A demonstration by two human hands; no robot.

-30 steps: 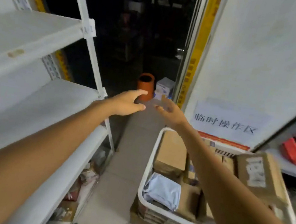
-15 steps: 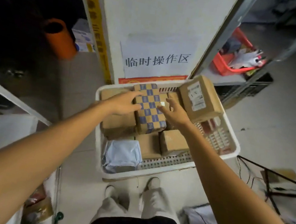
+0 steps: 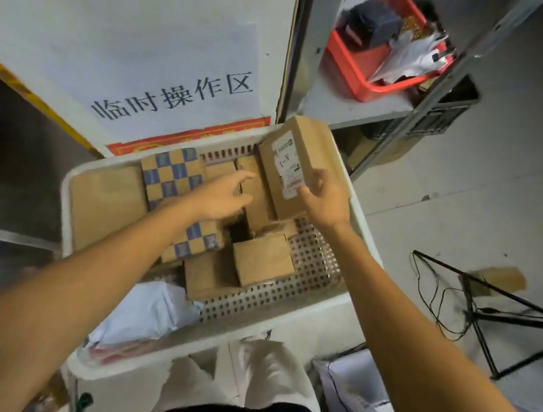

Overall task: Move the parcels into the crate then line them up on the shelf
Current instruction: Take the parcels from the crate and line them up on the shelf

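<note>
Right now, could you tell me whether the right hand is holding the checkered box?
No, the right hand grips the labelled brown box, while the checkered box lies in the crate.

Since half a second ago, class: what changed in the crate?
Both hands left the blue-and-tan checkered box. The right hand moved right and grips the labelled brown cardboard box leaning on the rim of the white plastic crate; the left hand slid right, open. The checkered box and pale mailer bag stayed put.
</note>
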